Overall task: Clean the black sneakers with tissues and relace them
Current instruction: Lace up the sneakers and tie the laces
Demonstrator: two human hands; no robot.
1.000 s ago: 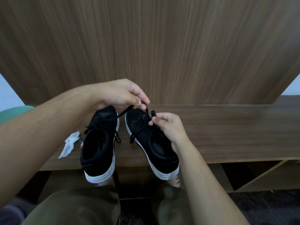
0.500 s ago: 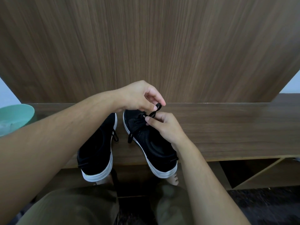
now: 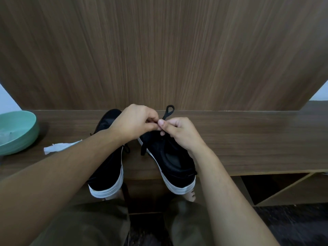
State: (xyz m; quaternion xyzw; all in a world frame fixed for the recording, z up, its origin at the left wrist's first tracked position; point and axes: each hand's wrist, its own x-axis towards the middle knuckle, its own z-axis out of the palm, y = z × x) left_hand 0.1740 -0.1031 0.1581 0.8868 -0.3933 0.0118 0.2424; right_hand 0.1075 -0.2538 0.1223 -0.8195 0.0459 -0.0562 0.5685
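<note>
Since the frame half a sec ago, both hands have come together above the toe end of the right sneaker [image 3: 170,157], and a lace loop [image 3: 169,110] now stands up beyond the fingertips; head view has also swung so the tissue and more of the bowl show again at left.

Left hand [image 3: 135,121]: fingers curled, thumb and forefinger pinching the black lace where it meets the other hand. Right hand [image 3: 177,132]: fingers curled too, thumb tip pressed on the same lace just below the loop. Fingertips of both hands touch or nearly touch, can't tell which.

Right sneaker sits directly under the right hand, heel towards the person, white sole hanging over the wooden shelf [image 3: 248,139] edge. A loose lace end hangs just below the left fingers. Left sneaker [image 3: 108,174] lies under the left forearm, beside the other one, not touching.

Crumpled tissue [image 3: 58,146] well left of the fingers, green bowl [image 3: 19,132] further left.
</note>
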